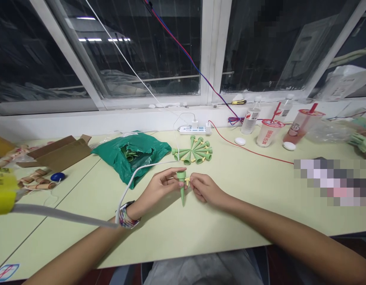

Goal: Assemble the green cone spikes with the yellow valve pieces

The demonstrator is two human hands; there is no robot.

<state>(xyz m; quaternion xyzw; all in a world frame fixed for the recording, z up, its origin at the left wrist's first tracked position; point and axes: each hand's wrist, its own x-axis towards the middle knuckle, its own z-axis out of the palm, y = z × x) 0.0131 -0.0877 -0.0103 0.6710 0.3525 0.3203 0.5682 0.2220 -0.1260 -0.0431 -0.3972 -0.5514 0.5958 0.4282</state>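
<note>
While held over the tabletop [230, 213], a green plastic watering spike [182, 189] points tip-down between the two hands. The left hand [157, 189] has a narrow grip around the spike's upper body, and the right hand [205, 189] pinches a small yellow fitting [187, 181] at its head in a narrow grip. Further spikes [192, 150] lie fanned in a ring beyond the hands, just beside a green plastic bag [131, 156] and near a white power strip [195, 130].
</note>
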